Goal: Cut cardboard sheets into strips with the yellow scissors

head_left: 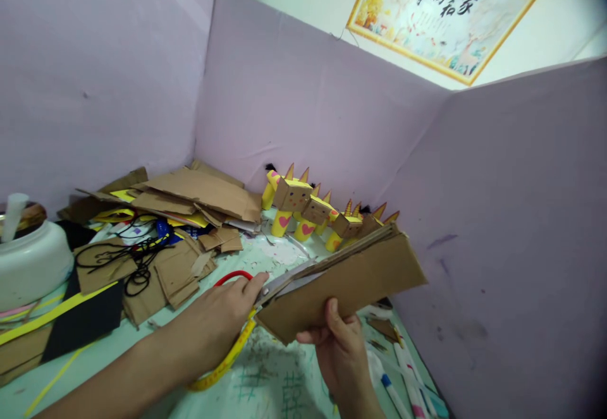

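Note:
My left hand point(232, 311) is closed round the handles of a pair of scissors point(271, 289), one loop red and the other yellow with markings. The scissors' blades lie along the upper left edge of a folded or layered piece of brown cardboard point(341, 283); I cannot tell how far they have cut in. My right hand point(344, 349) grips the cardboard from below, its thumb on the near face and its other fingers partly hidden. The cardboard is held tilted above the table, its right end higher. Just behind it stand several yellow cardboard animal figures point(291, 198) with boxy heads and pointed horns.
Brown cardboard sheets point(203, 191) are piled at the left, with black cord point(140, 273) and small cut pieces before them. A white pot point(33, 264) stands at far left. Markers point(408, 378) lie at lower right. Lilac panels point(308, 97) enclose the green table point(265, 375).

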{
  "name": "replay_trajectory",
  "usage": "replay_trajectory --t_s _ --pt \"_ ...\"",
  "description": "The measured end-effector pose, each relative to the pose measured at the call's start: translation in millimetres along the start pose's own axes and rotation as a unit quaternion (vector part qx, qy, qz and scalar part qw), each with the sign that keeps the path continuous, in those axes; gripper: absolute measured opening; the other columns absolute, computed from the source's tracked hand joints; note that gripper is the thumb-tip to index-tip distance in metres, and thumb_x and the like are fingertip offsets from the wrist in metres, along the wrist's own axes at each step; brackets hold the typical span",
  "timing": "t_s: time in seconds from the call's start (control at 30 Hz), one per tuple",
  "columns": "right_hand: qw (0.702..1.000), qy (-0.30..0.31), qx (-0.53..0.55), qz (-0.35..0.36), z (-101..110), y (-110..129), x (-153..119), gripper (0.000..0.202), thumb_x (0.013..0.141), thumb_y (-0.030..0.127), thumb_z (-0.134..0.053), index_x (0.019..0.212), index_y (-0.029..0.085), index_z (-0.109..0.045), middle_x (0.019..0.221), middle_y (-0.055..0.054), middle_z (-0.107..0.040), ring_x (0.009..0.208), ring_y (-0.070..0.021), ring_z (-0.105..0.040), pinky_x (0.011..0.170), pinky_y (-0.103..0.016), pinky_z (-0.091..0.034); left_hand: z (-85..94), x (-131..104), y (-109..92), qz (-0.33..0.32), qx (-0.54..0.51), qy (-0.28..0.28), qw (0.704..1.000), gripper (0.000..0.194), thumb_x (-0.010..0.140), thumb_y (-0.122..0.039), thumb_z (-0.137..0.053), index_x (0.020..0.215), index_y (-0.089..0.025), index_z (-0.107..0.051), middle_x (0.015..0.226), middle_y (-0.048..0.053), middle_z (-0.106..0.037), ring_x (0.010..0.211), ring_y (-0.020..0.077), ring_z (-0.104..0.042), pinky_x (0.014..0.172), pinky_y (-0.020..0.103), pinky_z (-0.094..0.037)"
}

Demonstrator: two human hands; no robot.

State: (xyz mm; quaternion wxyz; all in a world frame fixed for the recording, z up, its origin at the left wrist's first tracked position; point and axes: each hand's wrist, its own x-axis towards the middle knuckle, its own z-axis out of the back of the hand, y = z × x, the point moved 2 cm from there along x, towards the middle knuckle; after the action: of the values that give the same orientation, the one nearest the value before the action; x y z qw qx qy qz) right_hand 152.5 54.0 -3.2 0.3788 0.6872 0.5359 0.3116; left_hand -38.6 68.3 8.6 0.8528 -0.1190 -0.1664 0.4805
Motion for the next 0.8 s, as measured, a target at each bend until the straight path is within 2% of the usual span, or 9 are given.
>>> replay_trajectory --t_s 0.13,0.3,0.5,0.63,0.8 --pt "1.000 0.023 -0.008 -0.014 1 -3 -1 0.036 0.064 0.036 -0.075 0.096 0.022 -0.067 0.081 0.000 -0.072 0.042 -0.0103 -0.057 0.035 -0.021 -0.049 10.8 -2 -8 0.007 0.065 0.006 0.998 0.055 0.077 -0.001 -0.034 0.129 -0.019 -0.039 0.103 0.013 -0.064 0.087 0.0250 -0.064 0.073 0.036 -0.048" --pt "1.000 0.007 -0.012 0.013 2 -4 -1 0.027 0.063 0.038 -0.075 0.080 0.018 -0.069 0.066 0.001 -0.068 0.034 -0.0071 -0.047 0.026 -0.017 -0.041 16.0 -4 -13 0.001 0.133 -0.003 0.991 0.050 0.080 -0.004 -0.035 0.127 -0.017 -0.041 0.095 0.012 -0.067 0.085 0.0283 -0.064 0.069 0.040 -0.049" --pt "1.000 0.008 0.011 0.011 1 -8 -1 0.032 0.064 0.034 -0.076 0.091 0.021 -0.067 0.077 0.002 -0.070 0.051 -0.0130 -0.060 0.032 -0.019 -0.049 14.6 -3 -12 -0.007 0.170 -0.006 0.985 0.040 0.082 -0.003 -0.035 0.118 -0.016 -0.048 0.090 0.010 -0.068 0.080 0.0255 -0.065 0.066 0.037 -0.050" --pt "1.000 0.003 0.004 0.007 -3 -6 -2 0.037 0.062 0.036 -0.077 0.092 0.017 -0.066 0.077 0.000 -0.071 0.052 -0.0133 -0.061 0.033 -0.019 -0.049 15.2 -1 -11 -0.015 0.171 -0.004 0.985 0.035 0.083 -0.003 -0.036 0.113 -0.015 -0.050 0.085 0.010 -0.068 0.076 0.0254 -0.065 0.063 0.036 -0.049" --pt "1.000 -0.006 -0.025 -0.005 2 -8 0 0.049 0.062 0.042 -0.075 0.101 0.017 -0.064 0.087 -0.004 -0.070 0.055 -0.0150 -0.062 0.032 -0.019 -0.048 18.9 -2 -8 -0.021 0.119 -0.018 0.992 0.028 0.082 -0.007 -0.041 0.103 -0.019 -0.054 0.081 0.006 -0.068 0.075 0.0209 -0.064 0.064 0.029 -0.047"
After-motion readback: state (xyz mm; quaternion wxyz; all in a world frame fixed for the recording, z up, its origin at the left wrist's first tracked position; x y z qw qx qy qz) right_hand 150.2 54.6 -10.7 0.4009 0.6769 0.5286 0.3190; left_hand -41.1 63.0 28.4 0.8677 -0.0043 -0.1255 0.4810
